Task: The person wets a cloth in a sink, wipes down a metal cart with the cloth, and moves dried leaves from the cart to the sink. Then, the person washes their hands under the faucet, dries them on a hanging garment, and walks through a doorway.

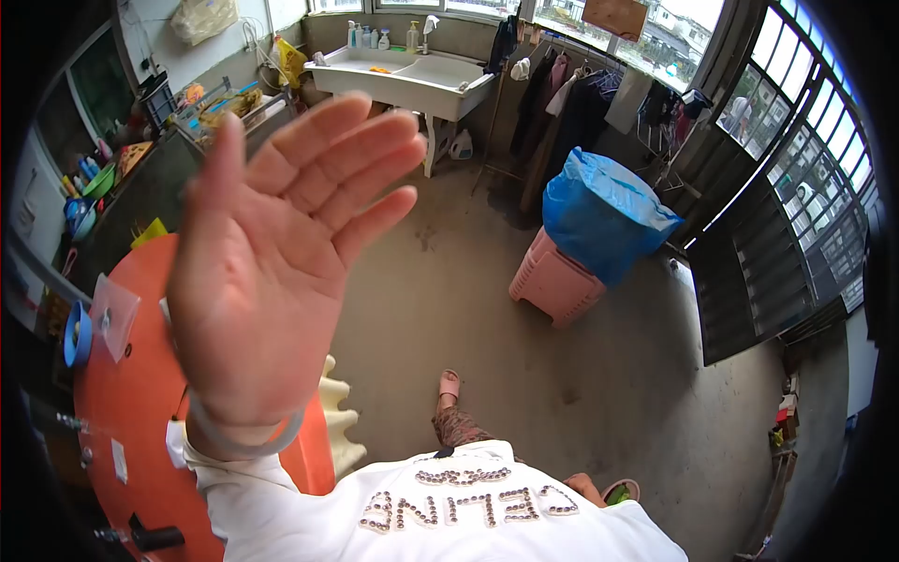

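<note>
My left hand [272, 253] is raised close to the camera, palm towards me, thumb at the left and fingers stretched out. It is open and holds nothing. A grey band [253, 445] circles its wrist above the white sleeve. Behind and below it is an orange round table [112, 403] bearing a clear plastic bag [114, 314]. Past the lower edge of my white shirt [328, 515], a small patch of skin [585, 487] shows near a slipper with something green. It may be part of my right hand; its fingers cannot be made out.
A blue plastic bag [609, 211] covers the top of stacked pink stools [552, 281] on the concrete floor. At the back stands a white sink [398, 80] with bottles on its ledge. Clothes [571, 103] hang beneath the window. A barred metal door [749, 253] stands at the right.
</note>
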Available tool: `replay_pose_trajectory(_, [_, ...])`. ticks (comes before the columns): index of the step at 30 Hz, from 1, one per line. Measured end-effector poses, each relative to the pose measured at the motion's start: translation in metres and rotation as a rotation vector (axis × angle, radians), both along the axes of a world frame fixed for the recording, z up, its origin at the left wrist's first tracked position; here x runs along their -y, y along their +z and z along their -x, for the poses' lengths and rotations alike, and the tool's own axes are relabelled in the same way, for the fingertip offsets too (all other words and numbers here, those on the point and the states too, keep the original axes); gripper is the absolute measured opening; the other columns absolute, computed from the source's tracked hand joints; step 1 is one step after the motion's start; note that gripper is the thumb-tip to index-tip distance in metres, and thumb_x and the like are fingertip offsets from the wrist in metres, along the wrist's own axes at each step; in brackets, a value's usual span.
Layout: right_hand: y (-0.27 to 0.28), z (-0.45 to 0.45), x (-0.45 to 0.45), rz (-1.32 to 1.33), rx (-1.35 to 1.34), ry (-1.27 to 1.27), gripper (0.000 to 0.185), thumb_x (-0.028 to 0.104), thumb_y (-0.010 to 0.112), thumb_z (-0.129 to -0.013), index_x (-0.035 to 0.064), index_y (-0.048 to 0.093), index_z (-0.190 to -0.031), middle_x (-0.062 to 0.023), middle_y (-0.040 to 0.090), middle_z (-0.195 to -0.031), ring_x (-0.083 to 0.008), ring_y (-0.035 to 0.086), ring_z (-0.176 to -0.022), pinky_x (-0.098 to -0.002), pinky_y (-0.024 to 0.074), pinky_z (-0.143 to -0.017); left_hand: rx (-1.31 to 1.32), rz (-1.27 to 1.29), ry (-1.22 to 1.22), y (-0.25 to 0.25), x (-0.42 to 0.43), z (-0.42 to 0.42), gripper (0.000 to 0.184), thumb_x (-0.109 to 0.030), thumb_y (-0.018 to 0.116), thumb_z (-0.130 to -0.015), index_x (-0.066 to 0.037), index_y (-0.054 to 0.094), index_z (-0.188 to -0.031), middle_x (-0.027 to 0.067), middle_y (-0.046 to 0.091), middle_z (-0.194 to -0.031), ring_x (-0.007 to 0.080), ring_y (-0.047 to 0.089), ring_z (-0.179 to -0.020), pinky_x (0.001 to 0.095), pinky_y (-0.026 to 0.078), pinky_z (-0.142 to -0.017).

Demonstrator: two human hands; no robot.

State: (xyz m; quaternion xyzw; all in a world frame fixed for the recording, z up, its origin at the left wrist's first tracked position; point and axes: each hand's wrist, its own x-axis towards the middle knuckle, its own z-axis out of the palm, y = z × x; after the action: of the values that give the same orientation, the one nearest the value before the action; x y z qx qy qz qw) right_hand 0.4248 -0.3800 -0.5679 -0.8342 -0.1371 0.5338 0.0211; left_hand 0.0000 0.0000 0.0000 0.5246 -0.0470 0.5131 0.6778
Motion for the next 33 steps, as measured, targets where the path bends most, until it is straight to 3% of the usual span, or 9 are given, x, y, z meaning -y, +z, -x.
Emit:
replay_pose_trajectory(3, [-0.012,-0.006,-0.109,0.036,0.019,0.21,0.018,0.022,0.065,-0.086,0.0055,0.067,-0.091,-0.0055,0.063,-0.072,-0.014,0.059,-0.059,-0.0297,0.0427,-0.048,-0.197,0.252,0.261,-0.06,-0.111,-0.018,0.055,-0.041,0.031,-0.102,0.001,0.045,-0.134,0.0183,0.055,-0.131,0.0284,0.052,-0.124,0.0406,0.041,-0.104])
replay_pose_trajectory(4, [-0.037,-0.017,-0.154,0.014,0.078,0.367,0.025,0.028,0.066,-0.084,0.0065,0.07,-0.097,-0.0071,0.069,-0.082,-0.0166,0.066,-0.07,-0.0334,0.0501,-0.06,-0.291,0.317,0.329,-0.083,-0.146,-0.025,0.05,-0.039,0.036,-0.101,-0.001,0.049,-0.13,0.015,0.059,-0.126,0.0257,0.055,-0.119,0.0387,0.042,-0.101])
replay_pose_trajectory(7, [-0.074,-0.037,-0.321,-0.303,0.056,0.248,0.037,0.031,0.064,-0.08,0.0057,0.069,-0.107,-0.0156,0.07,-0.101,-0.0292,0.067,-0.096,-0.0377,0.0512,-0.087,-0.537,0.66,0.351,-0.166,-0.233,-0.026,0.035,-0.031,0.048,-0.096,-0.005,0.06,-0.116,0.0079,0.066,-0.11,0.0204,0.061,-0.106,0.0351,0.046,-0.093])
replay_pose_trajectory(8, [-0.069,-0.039,-0.382,-0.509,0.148,0.37,0.029,0.021,0.064,-0.084,0.0001,0.069,-0.103,-0.0107,0.07,-0.084,-0.0184,0.067,-0.071,-0.0332,0.054,-0.068,-0.543,0.776,0.331,-0.193,-0.252,-0.02,0.031,-0.028,0.05,-0.095,-0.005,0.061,-0.112,0.0076,0.067,-0.106,0.0204,0.062,-0.102,0.0354,0.047,-0.091])
replay_pose_trajectory(10, [0.045,-0.008,-0.513,-0.626,0.187,0.392,0.033,0.02,0.062,-0.084,0.0012,0.067,-0.11,-0.0121,0.07,-0.092,-0.0194,0.066,-0.081,-0.0324,0.0522,-0.076,-0.571,0.94,0.323,-0.241,-0.288,-0.007,0.025,-0.025,0.054,-0.093,-0.006,0.063,-0.107,0.0076,0.067,-0.101,0.0202,0.063,-0.097,0.0351,0.048,-0.086])
replay_pose_trajectory(14, [0.109,0.002,-0.701,-0.806,0.16,0.481,0.034,0.022,0.06,-0.087,0.0009,0.065,-0.114,-0.0156,0.069,-0.107,-0.0248,0.066,-0.099,-0.0341,0.0501,-0.086,-0.632,1.117,0.395,-0.317,-0.343,0.025,0.023,-0.023,0.054,-0.092,-0.005,0.062,-0.104,0.01,0.067,-0.096,0.0232,0.064,-0.091,0.0369,0.049,-0.082])
replay_pose_trajectory(20, [0.067,0.026,-0.854,-0.796,0.177,0.542,0.033,0.024,0.062,-0.086,0.0022,0.066,-0.111,-0.0163,0.069,-0.105,-0.0271,0.067,-0.099,-0.0347,0.0511,-0.086,-0.599,1.292,0.47,-0.391,-0.46,0.064,0.021,-0.021,0.055,-0.091,-0.005,0.063,-0.102,0.0097,0.067,-0.092,0.0224,0.065,-0.085,0.0358,0.049,-0.078])
replay_pose_trajectory(27, [-0.007,0.074,-0.9,-0.251,-0.005,0.918,0.042,0.037,0.052,-0.09,0.0113,0.063,-0.122,-0.0144,0.062,-0.123,-0.0321,0.057,-0.116,-0.0404,0.0436,-0.1,-0.657,1.212,0.364,-0.379,-0.655,0.061,0.02,-0.019,0.055,-0.092,-0.003,0.062,-0.102,0.0103,0.067,-0.091,0.0215,0.065,-0.085,0.0337,0.051,-0.078])
replay_pose_trajectory(33, [0.042,0.076,-1.023,-0.291,-0.002,0.44,0.039,0.034,0.06,-0.086,0.0113,0.067,-0.117,-0.0149,0.066,-0.116,-0.0296,0.061,-0.111,-0.0385,0.0467,-0.096,-0.741,1.032,0.248,-0.355,-0.813,0.03,0.023,-0.02,0.054,-0.093,-0.003,0.063,-0.104,0.0094,0.067,-0.094,0.0179,0.065,-0.087,0.0298,0.05,-0.078])
